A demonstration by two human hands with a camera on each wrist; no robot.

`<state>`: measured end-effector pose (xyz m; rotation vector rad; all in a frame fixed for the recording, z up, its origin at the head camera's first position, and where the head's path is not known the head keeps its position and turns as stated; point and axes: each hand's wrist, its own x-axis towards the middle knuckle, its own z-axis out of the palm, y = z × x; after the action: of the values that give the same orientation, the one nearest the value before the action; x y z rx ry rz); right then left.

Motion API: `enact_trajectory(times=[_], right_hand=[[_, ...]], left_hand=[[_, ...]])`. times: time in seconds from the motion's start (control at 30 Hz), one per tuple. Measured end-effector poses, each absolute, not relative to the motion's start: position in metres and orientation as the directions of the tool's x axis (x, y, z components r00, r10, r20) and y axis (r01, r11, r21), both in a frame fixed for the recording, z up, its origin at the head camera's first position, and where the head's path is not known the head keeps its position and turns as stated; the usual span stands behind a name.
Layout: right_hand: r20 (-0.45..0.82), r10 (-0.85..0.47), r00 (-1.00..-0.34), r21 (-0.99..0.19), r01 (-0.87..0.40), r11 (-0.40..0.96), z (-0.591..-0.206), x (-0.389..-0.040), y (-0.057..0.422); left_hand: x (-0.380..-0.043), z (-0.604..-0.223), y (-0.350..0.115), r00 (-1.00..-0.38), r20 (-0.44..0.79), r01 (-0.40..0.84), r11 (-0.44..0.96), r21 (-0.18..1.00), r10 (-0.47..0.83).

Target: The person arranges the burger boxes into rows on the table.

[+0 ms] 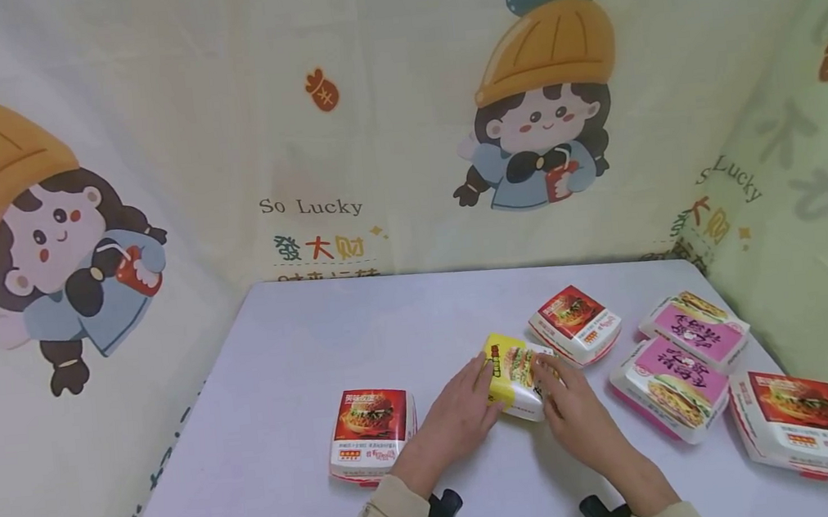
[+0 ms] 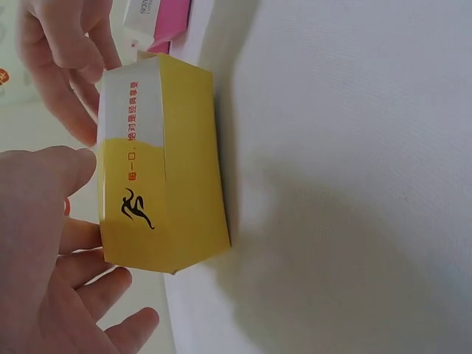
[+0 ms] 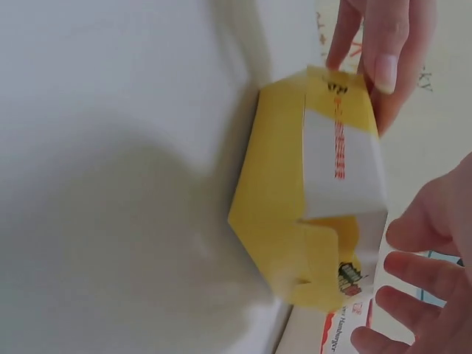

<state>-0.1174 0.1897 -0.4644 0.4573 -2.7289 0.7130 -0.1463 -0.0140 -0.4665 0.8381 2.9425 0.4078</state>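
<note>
A yellow-and-white paper burger box [image 1: 515,377] sits between both hands near the middle of the table, printed top facing up. My left hand [image 1: 460,414] holds its left end, thumb toward the near side and fingers round the far side. At the right end, my right hand [image 1: 581,412] has its fingers bent over the lid and its thumb at the near edge. The left wrist view shows the box's side [image 2: 195,169] with red lettering and a black figure. In the right wrist view, a yellow flap [image 3: 317,254] shows on the box's end.
Red-topped burger boxes stand behind the hands [image 1: 575,322], at the left [image 1: 372,434] and at the right edge [image 1: 805,421]. Two pink-topped boxes [image 1: 672,388] [image 1: 697,331] touch each other on the right. A printed cloth [image 1: 403,128] hangs behind the white table [image 1: 281,344].
</note>
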Motion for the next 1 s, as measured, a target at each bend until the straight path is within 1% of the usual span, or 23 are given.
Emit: enact_trajectory(times=[0.2,0.43,0.8,1.0], right_hand=[[0.314,-0.256,-0.914,-0.406,-0.373,0.834,-0.464,-0.123,0.194],[0.267,-0.237,-0.934,-0.426,-0.335,0.841,-0.463,-0.119,0.193],[0.282,-0.223,-0.933,-0.408,-0.328,0.852,-0.468,-0.104,0.184],[0.279,-0.224,-0.934,-0.392,-0.324,0.861,-0.470,-0.098,0.181]], left_hand=[[-0.147,-0.465,-0.013,-0.847,0.015,0.514,0.813,0.274,0.531],[-0.146,-0.462,-0.012,-0.861,0.006,0.493,0.831,0.259,0.509],[-0.144,-0.463,-0.012,-0.891,-0.046,0.424,0.865,0.268,0.451],[-0.142,-0.463,-0.013,-0.891,-0.056,0.418,0.863,0.284,0.450]])
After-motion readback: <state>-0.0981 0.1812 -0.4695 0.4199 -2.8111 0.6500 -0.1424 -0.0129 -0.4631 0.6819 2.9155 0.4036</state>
